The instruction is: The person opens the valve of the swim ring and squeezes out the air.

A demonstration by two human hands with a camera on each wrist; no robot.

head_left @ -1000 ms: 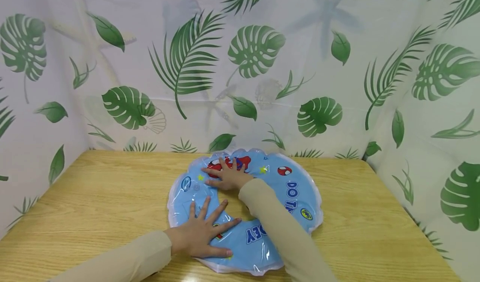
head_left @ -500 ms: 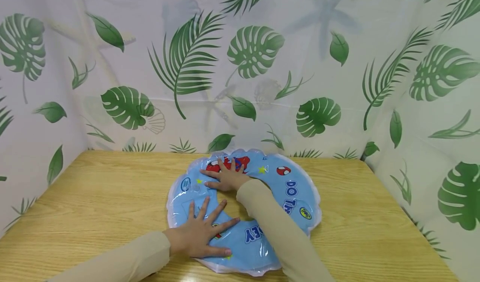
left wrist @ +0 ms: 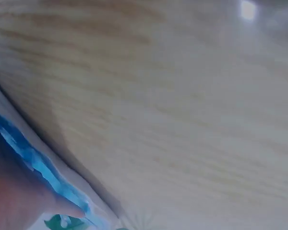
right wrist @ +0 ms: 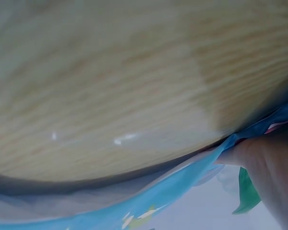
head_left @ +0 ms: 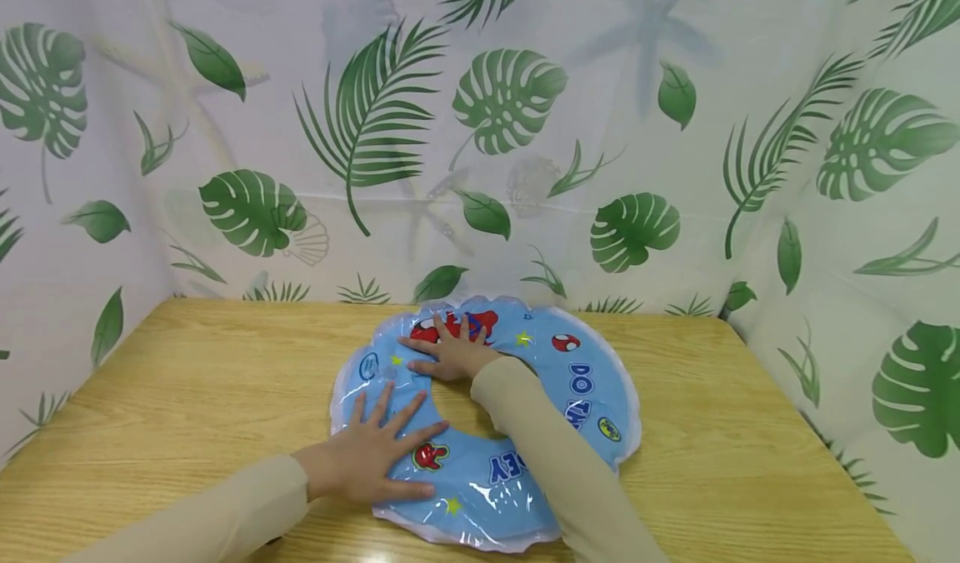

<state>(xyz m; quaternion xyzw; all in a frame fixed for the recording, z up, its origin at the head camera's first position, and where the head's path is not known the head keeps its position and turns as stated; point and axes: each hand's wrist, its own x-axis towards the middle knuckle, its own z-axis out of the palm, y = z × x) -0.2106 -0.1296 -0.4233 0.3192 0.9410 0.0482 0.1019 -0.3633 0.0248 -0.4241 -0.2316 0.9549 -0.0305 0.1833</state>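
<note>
A blue inflatable swim ring [head_left: 517, 505] with red cartoon figures, yellow stars and lettering lies flat on the wooden table. My left hand [head_left: 367, 450] rests on its near left part, fingers spread and straight. Across the ring reaches my right arm, and the right hand [head_left: 453, 353] lies on the far side over a red figure, fingers spread. In the left wrist view the ring's pale edge [left wrist: 43, 165] runs below the hand. The right wrist view shows the ring's inner side [right wrist: 158, 194] beside the hand. The right sleeve hides part of the lettering.
The wood-grain table [head_left: 225, 363] extends to both sides of the ring. White curtains [head_left: 525, 213] printed with green leaves stand behind the table and along its left and right sides. A small dark object [head_left: 274, 540] shows beneath the left sleeve.
My left hand has slid left across the swim ring, uncovering a red hand print near its inner edge. The right hand has stayed in place on the far side.
</note>
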